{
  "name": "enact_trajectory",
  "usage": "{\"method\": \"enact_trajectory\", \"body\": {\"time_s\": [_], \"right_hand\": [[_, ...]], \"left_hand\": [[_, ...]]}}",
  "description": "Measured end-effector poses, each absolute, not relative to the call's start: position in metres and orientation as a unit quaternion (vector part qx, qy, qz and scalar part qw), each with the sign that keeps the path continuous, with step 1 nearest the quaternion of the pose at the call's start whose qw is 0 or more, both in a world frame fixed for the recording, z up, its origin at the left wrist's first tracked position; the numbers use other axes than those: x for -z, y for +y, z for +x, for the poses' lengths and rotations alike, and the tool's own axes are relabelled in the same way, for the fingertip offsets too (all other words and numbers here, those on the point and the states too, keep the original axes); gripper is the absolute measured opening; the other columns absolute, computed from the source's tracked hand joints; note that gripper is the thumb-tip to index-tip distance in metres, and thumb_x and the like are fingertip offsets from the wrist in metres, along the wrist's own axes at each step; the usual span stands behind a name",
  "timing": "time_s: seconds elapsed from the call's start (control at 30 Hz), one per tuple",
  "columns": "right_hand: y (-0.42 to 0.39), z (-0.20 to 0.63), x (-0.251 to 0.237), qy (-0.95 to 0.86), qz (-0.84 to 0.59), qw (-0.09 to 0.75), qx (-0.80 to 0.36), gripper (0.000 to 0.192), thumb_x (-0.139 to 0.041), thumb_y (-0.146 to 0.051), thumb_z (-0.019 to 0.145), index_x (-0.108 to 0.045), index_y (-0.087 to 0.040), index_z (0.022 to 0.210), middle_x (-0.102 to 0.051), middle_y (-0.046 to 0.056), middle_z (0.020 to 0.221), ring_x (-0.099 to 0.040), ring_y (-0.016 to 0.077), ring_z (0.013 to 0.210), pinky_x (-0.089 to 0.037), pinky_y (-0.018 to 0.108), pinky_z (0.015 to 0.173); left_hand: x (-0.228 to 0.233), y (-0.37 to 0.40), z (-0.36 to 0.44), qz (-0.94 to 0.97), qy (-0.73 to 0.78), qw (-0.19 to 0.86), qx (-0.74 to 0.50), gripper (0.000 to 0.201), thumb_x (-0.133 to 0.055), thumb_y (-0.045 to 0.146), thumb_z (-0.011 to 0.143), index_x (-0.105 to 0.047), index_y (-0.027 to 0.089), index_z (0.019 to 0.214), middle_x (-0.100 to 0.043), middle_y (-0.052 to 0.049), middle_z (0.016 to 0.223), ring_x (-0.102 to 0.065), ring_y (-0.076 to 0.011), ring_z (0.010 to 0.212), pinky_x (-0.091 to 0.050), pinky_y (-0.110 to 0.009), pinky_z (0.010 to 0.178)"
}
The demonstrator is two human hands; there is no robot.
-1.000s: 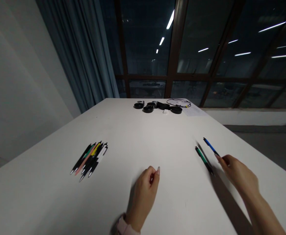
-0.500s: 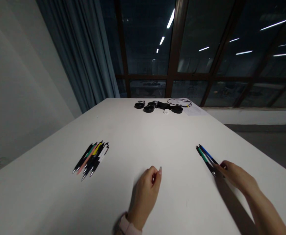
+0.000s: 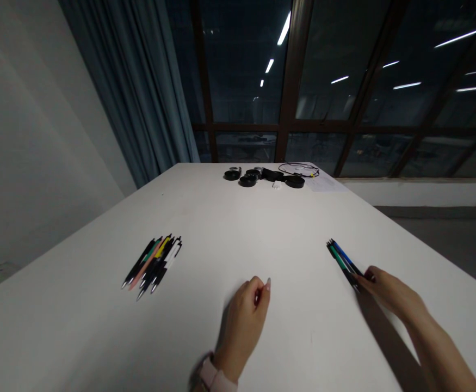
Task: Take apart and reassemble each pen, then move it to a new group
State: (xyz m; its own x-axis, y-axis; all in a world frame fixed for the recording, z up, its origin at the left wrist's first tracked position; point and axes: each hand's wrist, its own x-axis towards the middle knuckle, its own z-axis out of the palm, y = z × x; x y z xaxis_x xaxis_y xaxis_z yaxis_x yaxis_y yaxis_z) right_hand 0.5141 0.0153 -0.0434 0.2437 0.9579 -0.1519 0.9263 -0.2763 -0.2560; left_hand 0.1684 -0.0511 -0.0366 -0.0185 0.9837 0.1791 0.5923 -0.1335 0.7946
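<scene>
A blue pen [image 3: 347,257] lies on the white table [image 3: 241,228] right beside a green pen [image 3: 338,257], both pointing away from me at the right. My right hand [image 3: 388,294] rests low on the table with its fingertips pinched on the near end of the blue pen. In the middle near me, my left hand [image 3: 243,321] sits on the tabletop, fingers curled in loosely, holding nothing. A bundle of several pens [image 3: 154,261] in black, green, pink, yellow and white lies to the left, apart from both hands.
At the table's far end sit several black round items [image 3: 246,181], a black cable [image 3: 298,170] and a sheet of paper [image 3: 323,184]. A grey curtain [image 3: 140,92] hangs at the back left beside dark windows. The table's right edge runs close past the two pens.
My right hand brought the blue pen down and to the left, from apart and raised to lying against the green pen. My left hand stayed in place.
</scene>
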Motion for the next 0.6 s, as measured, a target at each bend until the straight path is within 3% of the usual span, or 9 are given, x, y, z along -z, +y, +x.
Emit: {"method": "enact_trajectory", "body": {"time_s": [0.6], "right_hand": [[0.0122, 0.5094, 0.0395, -0.6, -0.785, 0.061, -0.138, 0.035, -0.043, -0.052, 0.087, -0.059, -0.022, 0.079, -0.073, 0.011, 0.077, -0.07, 0.0274, 0.071, -0.049, 0.035, 0.064]], "left_hand": [[0.0344, -0.0529, 0.1684, 0.669, 0.609, 0.225, -0.362, 0.036, -0.038, 0.041, 0.098, -0.044, 0.022, 0.068, -0.051, 0.003, 0.065, -0.045, -0.0125, 0.061, -0.029, -0.025, 0.055]]}}
